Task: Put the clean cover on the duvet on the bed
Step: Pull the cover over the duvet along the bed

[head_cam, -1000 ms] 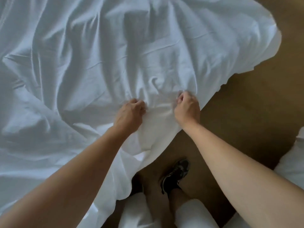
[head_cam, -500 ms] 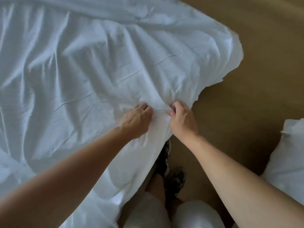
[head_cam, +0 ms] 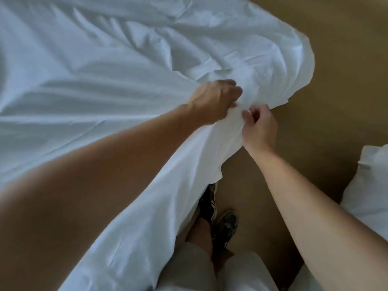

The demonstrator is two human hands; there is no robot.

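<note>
Most of the left side is white cover, rumpled and creased, spread wide and running off the top and left edges, and what lies beneath it is hidden, so there's no telling whether a duvet is inside. Across it comes the left forearm, reaching up to the left hand, knuckles up, fingers curled down into the cloth close to the cover's near edge, a bunch of fabric gathered in its grip. Just beside it, with one fold of white between them, is the right hand, thumb and curled fingers pinching that same edge and lifting it slightly. From the two hands the cover hangs down in a long drape towards the person's legs. Below, grey shorts and a pair of dark patterned shoes stand on the brown floor, the left shoe partly tucked under the hanging hem. Further right the cover's corner billows out over the floor in a rounded lobe. At the far right edge sits a separate white bundle, well apart from the hands, too cropped to identify.
</note>
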